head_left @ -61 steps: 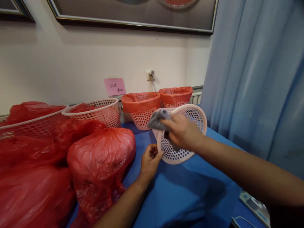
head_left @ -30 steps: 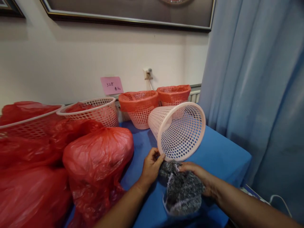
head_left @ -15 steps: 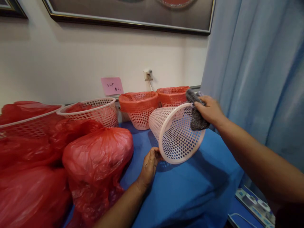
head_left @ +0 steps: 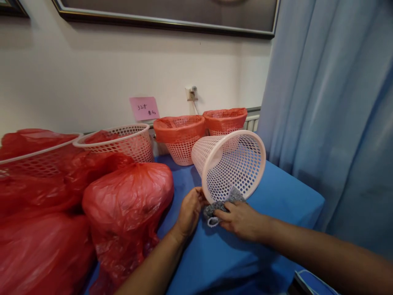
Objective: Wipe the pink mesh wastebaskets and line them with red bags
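A pale pink mesh basket lies tilted on its side on the blue table, its open mouth facing me. My left hand grips the lower left of its rim, fingers curled. My right hand presses a grey cloth against the bottom edge of the rim, fingers closed on the cloth. Most of the cloth is hidden under my hand and behind the rim.
Full red plastic bags crowd the left of the table. Behind stand a large mesh basket and two baskets lined with red bags. A pink note hangs on the wall. A blue curtain hangs at the right.
My right hand carried the grey cloth from the top right of the basket rim down to its bottom edge. The left hand stayed on the rim.
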### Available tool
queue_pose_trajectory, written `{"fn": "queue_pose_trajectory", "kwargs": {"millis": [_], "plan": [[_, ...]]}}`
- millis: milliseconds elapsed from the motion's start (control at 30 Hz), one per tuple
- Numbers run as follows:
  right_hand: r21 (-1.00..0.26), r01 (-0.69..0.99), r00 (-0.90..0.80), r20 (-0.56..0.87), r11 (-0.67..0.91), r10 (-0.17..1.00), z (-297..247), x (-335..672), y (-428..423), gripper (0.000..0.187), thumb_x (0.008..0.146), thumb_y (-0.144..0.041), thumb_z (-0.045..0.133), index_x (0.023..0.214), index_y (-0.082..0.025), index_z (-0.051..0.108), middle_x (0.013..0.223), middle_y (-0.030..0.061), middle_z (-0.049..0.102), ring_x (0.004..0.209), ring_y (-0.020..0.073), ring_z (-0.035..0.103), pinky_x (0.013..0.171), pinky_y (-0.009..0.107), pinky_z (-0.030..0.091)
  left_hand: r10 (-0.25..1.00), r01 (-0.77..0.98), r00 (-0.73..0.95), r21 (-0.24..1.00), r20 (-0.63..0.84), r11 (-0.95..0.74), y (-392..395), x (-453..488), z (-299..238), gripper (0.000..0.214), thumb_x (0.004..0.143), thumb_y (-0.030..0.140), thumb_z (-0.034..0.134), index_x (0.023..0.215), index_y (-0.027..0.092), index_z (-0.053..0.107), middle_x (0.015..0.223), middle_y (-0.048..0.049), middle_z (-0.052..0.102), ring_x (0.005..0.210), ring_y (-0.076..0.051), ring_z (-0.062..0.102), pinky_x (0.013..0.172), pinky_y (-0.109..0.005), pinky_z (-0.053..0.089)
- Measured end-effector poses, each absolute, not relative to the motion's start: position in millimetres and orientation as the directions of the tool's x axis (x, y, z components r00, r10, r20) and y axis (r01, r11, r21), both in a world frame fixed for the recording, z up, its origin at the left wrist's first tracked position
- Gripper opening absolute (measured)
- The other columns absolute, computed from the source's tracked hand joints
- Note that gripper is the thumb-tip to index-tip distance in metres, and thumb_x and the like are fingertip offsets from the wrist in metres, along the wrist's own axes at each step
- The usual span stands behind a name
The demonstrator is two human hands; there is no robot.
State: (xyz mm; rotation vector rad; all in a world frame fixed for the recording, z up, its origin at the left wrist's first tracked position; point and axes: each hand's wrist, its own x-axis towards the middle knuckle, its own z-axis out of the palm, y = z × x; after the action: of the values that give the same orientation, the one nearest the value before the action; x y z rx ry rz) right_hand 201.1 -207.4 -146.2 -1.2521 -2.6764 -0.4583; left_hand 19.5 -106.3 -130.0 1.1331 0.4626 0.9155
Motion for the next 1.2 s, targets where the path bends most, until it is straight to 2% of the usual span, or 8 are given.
{"fn": "queue_pose_trajectory", "kwargs": {"millis": [333,467,567,667,833,967,1067,1200], "plan": [[0.016,0.964,-0.263,0.158,0.264,0.952,-158,286,-227,0.022,0.089,-0.011,0.049,0.092,-0.018,0.071,0.104,0.0096,0.067,0.089,0.0225,0.059,0.079,0.036,0.046,0.887,-0.257,0.429,0.965,0.169,-0.06,-93,16,-133,0.038,0.072,0.046,0.084,0.089,0.016,0.069,0.083,-0.001,0.069,0.075,-0.013,0.059,0.073,-0.025,0.048],[-0.329,0.943,0.087,0.358,0.039,0.93,-168,323,-232,0.03,0.085,-0.018,0.049,0.104,-0.022,0.073,0.115,0.0091,0.066,0.101,0.0246,0.063,0.089,0.039,0.049,0.887,-0.25,0.429,0.966,0.173,-0.068,-92,15,-134,0.039,0.072,0.047,0.084,0.088,0.016,0.068,0.081,0.0,0.067,0.075,-0.013,0.059,0.073,-0.024,0.048],[-0.768,0.64,0.504,0.409,-0.011,0.761,-173,340,-230,0.03,0.081,-0.034,0.059,0.104,-0.023,0.073,0.108,0.0069,0.07,0.098,0.025,0.066,0.09,0.04,0.052,0.888,-0.247,0.423,0.966,0.178,-0.076,-92,15,-136,0.039,0.072,0.048,0.084,0.089,0.016,0.068,0.081,0.0003,0.067,0.075,-0.013,0.059,0.073,-0.024,0.047],[-0.994,0.071,0.721,0.111,0.087,0.684,-175,347,-224,0.039,0.075,-0.043,0.065,0.107,-0.022,0.07,0.093,0.0048,0.074,0.081,0.0243,0.069,0.076,0.039,0.056,0.893,-0.253,0.41,0.964,0.185,-0.083,-92,15,-136,0.039,0.072,0.048,0.084,0.088,0.016,0.067,0.082,0.0001,0.067,0.074,-0.013,0.058,0.073,-0.024,0.047],[-0.976,-0.181,0.7,-0.042,0.121,0.713,-190,356,-215,0.044,0.07,-0.04,0.067,0.11,-0.021,0.067,0.095,0.0057,0.075,0.082,0.0252,0.071,0.079,0.04,0.058,0.897,-0.239,0.403,0.967,0.182,-0.088,-91,14,-136,0.04,0.073,0.049,0.083,0.089,0.016,0.067,0.082,-0.0002,0.067,0.074,-0.013,0.058,0.073,-0.025,0.047],[-0.952,0.307,0.73,0.234,-0.002,0.642,-206,368,-225,0.066,0.074,-0.038,0.063,0.137,-0.021,0.054,0.122,0.0086,0.069,0.109,0.0283,0.066,0.102,0.046,0.051,0.901,-0.217,0.399,0.972,0.169,-0.087,-92,14,-135,0.042,0.072,0.051,0.082,0.09,0.016,0.066,0.083,-0.001,0.067,0.074,-0.014,0.059,0.073,-0.026,0.048],[-0.702,0.712,0.435,0.445,0.004,0.783,-211,368,-245,0.049,0.084,-0.035,0.054,0.131,-0.023,0.06,0.139,0.0105,0.059,0.128,0.0284,0.056,0.113,0.05,0.039,0.905,-0.21,0.392,0.974,0.167,-0.089,-94,14,-134,0.042,0.071,0.051,0.082,0.088,0.016,0.066,0.082,-0.001,0.067,0.074,-0.015,0.058,0.073,-0.026,0.048],[-0.342,0.939,0.11,0.392,0.034,0.913,-205,352,-273,0.047,0.088,-0.048,0.059,0.13,-0.027,0.063,0.158,0.0133,0.036,0.144,0.0384,0.036,0.111,0.061,0.035,0.908,-0.214,0.383,0.973,0.168,-0.09,-93,14,-134,0.041,0.071,0.05,0.083,0.089,0.016,0.067,0.081,-0.0007,0.066,0.074,-0.015,0.058,0.073,-0.026,0.048]]}}
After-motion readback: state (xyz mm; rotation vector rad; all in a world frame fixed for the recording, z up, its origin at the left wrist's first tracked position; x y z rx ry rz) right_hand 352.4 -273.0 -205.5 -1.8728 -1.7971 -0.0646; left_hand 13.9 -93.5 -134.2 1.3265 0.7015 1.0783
